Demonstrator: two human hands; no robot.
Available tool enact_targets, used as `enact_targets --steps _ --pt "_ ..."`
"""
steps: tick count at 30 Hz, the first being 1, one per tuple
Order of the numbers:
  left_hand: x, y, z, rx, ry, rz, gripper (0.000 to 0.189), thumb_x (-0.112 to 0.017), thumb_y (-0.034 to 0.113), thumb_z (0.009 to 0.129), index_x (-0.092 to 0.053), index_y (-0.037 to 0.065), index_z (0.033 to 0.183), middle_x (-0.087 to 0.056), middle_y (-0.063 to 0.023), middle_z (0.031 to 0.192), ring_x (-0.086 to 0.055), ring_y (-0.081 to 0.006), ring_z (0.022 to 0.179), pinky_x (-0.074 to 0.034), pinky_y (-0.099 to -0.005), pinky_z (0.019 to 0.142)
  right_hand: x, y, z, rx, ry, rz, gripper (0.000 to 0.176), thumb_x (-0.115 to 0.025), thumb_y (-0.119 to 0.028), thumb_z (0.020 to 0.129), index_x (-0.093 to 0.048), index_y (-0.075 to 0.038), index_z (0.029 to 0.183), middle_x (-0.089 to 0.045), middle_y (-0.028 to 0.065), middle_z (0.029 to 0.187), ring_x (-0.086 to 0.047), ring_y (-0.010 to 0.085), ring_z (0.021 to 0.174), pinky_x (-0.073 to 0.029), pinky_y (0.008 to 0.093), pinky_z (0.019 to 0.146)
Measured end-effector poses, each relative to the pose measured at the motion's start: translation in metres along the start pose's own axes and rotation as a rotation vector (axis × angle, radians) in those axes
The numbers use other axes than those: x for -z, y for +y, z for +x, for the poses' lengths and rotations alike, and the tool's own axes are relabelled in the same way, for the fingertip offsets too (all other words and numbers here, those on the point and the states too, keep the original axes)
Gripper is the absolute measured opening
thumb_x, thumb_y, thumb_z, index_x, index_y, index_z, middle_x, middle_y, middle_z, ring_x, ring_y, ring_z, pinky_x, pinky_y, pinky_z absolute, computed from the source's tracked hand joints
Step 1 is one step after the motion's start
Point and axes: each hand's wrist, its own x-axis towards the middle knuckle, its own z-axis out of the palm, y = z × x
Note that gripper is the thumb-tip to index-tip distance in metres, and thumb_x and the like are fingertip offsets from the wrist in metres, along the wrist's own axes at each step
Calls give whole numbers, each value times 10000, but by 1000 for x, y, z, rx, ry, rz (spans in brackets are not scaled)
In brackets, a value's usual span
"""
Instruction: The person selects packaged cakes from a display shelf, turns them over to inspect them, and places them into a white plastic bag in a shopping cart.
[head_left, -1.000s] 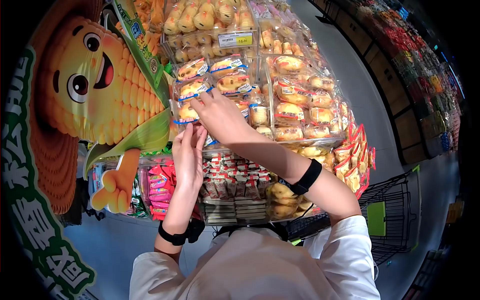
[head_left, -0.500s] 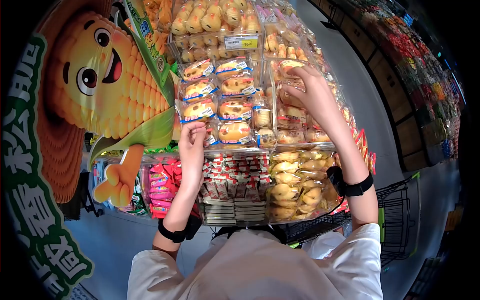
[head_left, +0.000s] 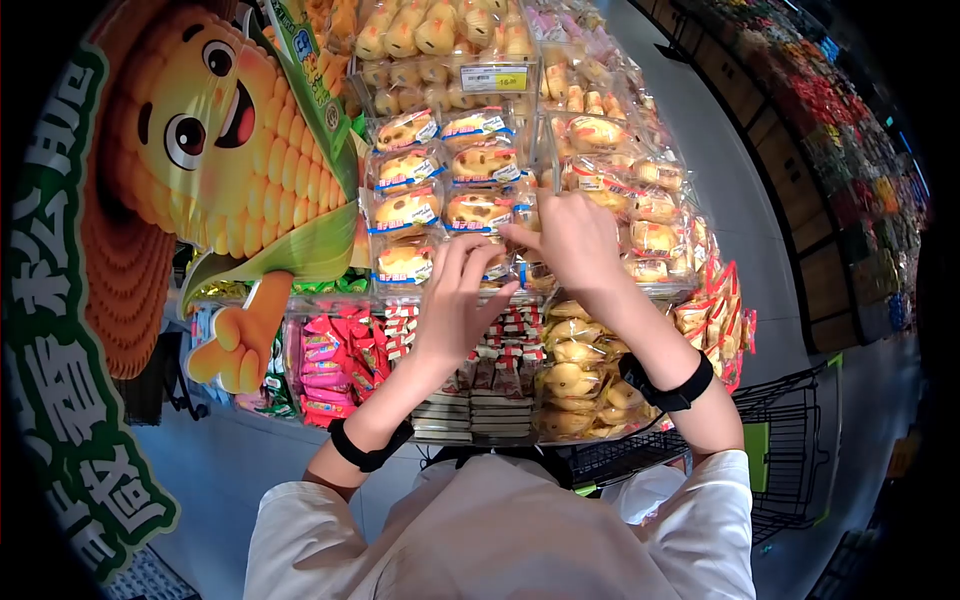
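Note:
My left hand (head_left: 458, 298) is over the lower right of the bin of wrapped cakes (head_left: 407, 212), fingers apart, touching or just above a package there. My right hand (head_left: 575, 240) reaches in from the right over the divider, its thumb pointing left towards my left hand; its other fingertips are partly hidden and what they touch is unclear. Two columns of cakes in clear wrap with blue and white labels lie in the bin. Right of the divider are more wrapped breads (head_left: 655, 205). Red and white small packets (head_left: 500, 345) lie below my hands.
A large corn-shaped cutout sign (head_left: 230, 130) stands at the left. Pink packets (head_left: 335, 365) and yellow wrapped breads (head_left: 580, 370) fill the front bins. A price tag (head_left: 495, 79) hangs above the cakes. A black shopping cart (head_left: 785, 440) stands at the right.
My left hand has moved right, from the left column to the right one, and its fingers have spread. My right hand has moved down and left from the breads to the divider.

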Motion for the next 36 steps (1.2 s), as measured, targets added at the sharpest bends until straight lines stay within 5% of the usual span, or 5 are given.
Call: enact_targets --steps 12,17,20,27,36 --pt "-16 -4 -2 -53 -27 -49 366 -718 132 741 -554 -12 1035 -562 -139 1025 -530 -316 971 -445 -379 836 71 8 8 -2 274 188 173 -583 -120 832 -557 43 779 -595 215 677 -609 360 650 -460 448 593" --pt "-8 -5 -3 51 67 -156 363 -644 147 840 -494 -18 1126 -526 -142 1068 -543 -254 981 -446 -333 833 70 42 3 -124 71 708 201 -579 -139 896 -555 37 802 -562 58 636 -503 114 588 -417 285 573" --pt "0 -10 1 469 72 -796 398 -564 141 910 -391 -5 1238 -512 -116 1094 -546 -187 980 -453 -294 828 63 44 0 -113 -31 962 172 -546 -111 920 -576 39 842 -589 24 698 -526 77 641 -439 241 614" --pt "10 -18 17 494 115 -1107 551 -555 53 903 -260 54 1369 -469 -109 1121 -592 -180 937 -487 -293 801 23 36 0 -88 -168 1088 149 -554 -84 915 -562 44 992 -616 54 784 -592 95 716 -489 233 673" --pt "-1 3 15 506 53 -1049 519 -619 -90 806 -277 56 1168 -493 -138 1137 -615 -180 934 -520 -276 814 11 2 -8 -375 -199 1616 587 -705 -134 816 -362 28 1265 -631 108 1003 -606 137 907 -475 266 808"
